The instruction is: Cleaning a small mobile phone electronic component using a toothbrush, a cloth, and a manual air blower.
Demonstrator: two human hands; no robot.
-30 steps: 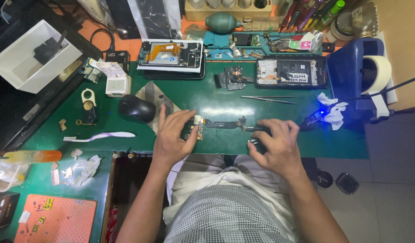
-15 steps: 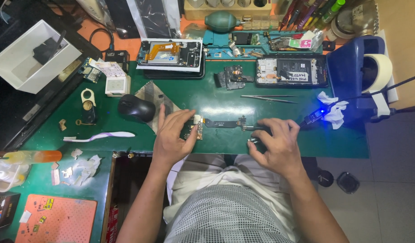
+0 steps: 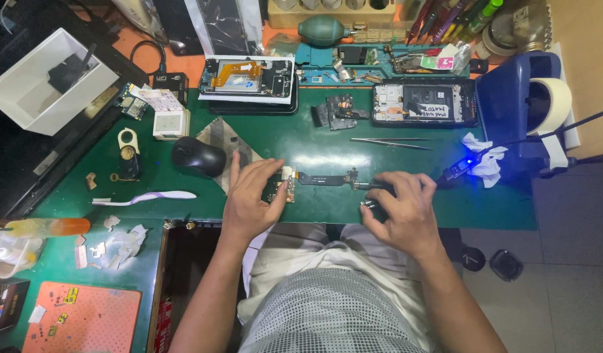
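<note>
Nearest you, at the front edge of the green mat point(image 3: 301, 140), your left hand point(image 3: 252, 199) rests with its fingers loosely spread and its thumb and fingertips pinching a small circuit board point(image 3: 283, 189). From that board a dark flex cable point(image 3: 327, 178) runs flat across the mat to your right hand point(image 3: 402, 209), which is curled around a black-handled tool point(image 3: 380, 187) whose tip meets the far end of the cable; whether the fingers clamp it tightly you cannot tell. Just right of that hand, a small device with a blue light point(image 3: 459, 167) lies beside a crumpled white tissue point(image 3: 484, 160). To your left sit a black mouse point(image 3: 197, 157) and, nearer the edge, a white toothbrush point(image 3: 144, 196). Farther out, thin tweezers point(image 3: 389, 141) lie on the mat, well apart from both hands. Beyond them an opened phone point(image 3: 422, 103) shows its insides, with a loose dark part point(image 3: 337, 111) just beside it, and a second opened phone point(image 3: 249, 78) lies to the left. At the far edge are a green rubber air blower point(image 3: 324, 29) and a blue tape dispenser point(image 3: 517, 98) on the right.
</note>
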